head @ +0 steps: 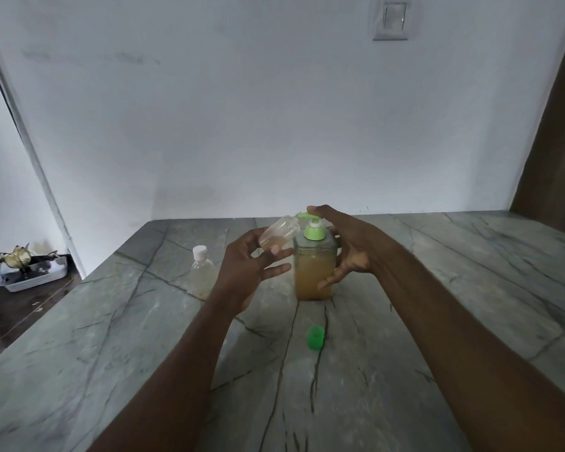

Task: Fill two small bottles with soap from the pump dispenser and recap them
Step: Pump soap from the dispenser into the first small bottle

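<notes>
Seen from my head, my left hand point(245, 272) pinches the open bottle point(279, 234), tilted so that its mouth meets the spout of the pump dispenser point(313, 272); a little soap already sits in its lower end. My right hand point(349, 246) wraps round the dispenser, forefinger on the pump head. I should hold the mouth snug under the spout and press slowly, steadying the base. The green cap point(315, 337) lies on the table point(437, 288) nearer me; the capped bottle point(203, 272) stands to the left.

Capped bottle point(201, 275) partly hidden behind left hand point(242, 272), pump dispenser point(310, 272) blurred, tray clutter point(15, 257) indistinct
</notes>
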